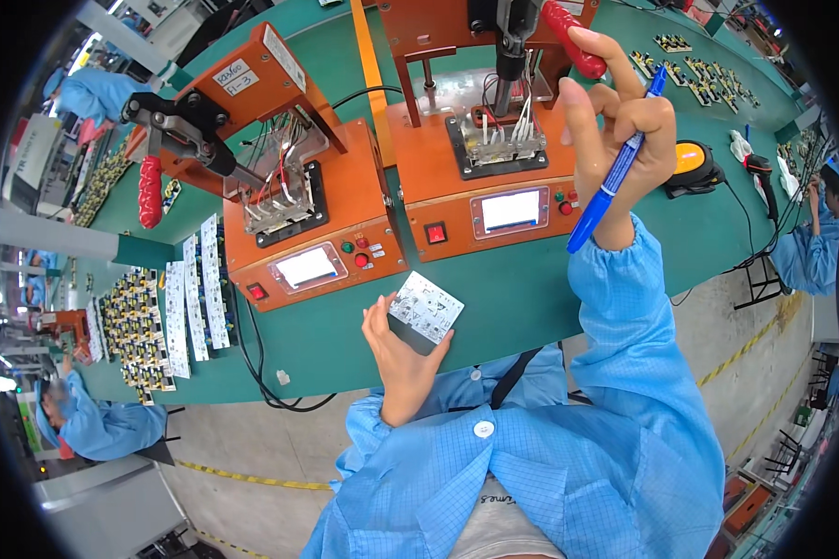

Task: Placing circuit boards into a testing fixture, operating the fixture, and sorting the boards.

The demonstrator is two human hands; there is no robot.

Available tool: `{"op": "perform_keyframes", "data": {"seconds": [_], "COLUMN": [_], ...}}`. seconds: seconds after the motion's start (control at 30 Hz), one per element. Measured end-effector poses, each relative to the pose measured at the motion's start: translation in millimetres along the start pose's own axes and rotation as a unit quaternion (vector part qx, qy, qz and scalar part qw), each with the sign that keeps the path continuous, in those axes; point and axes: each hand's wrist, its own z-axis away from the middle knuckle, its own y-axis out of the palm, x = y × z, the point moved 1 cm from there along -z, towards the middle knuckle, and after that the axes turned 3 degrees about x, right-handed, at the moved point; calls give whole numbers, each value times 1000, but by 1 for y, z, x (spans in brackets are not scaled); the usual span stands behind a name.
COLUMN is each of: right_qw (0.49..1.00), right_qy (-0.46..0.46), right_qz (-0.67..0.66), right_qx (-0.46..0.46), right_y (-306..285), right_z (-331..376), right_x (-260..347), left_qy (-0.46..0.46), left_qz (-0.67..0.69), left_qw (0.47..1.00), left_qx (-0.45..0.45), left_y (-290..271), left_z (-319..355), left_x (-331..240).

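Note:
Between the fingers and thumb of my left hand point(403, 373) is a white printed circuit board point(427, 307), held by its edges over the table's front part. My right hand point(625, 130) is raised at the right test fixture point(419, 203), with a blue marker pen point(615, 175) tucked in its curled fingers. Its index finger and thumb are at the red handle point(573, 42) of that fixture's toggle clamp; whether they press on it I cannot tell. Below the clamp sits a clear plate with wires point(503, 149). The fixture's small screen point(510, 212) is lit.
A second orange test fixture point(368, 228) with a red-handled clamp point(150, 191) stands to the left. Beyond it lie white board panels point(196, 298) and rows of assembled boards point(135, 326). Black cables point(256, 363) hang near the front edge. A yellow-black device point(692, 168) sits right. Co-workers point(112, 419) are around.

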Motion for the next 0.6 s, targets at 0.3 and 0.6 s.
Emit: {"op": "perform_keyframes", "data": {"seconds": [0.3, 0.6], "right_qw": [1000, 1000], "right_qy": [3, -2], "right_qz": [-1, 16], "right_qx": [-14, -1], "right_y": [-2, -3], "right_z": [1, 2], "right_x": [-3, -4], "left_qy": [13, 20], "left_qz": [-20, -29], "left_qw": [1000, 999], "left_qx": [0, 3], "left_y": [-1, 0], "left_z": [-1, -1], "left_x": [-1, 0]}}
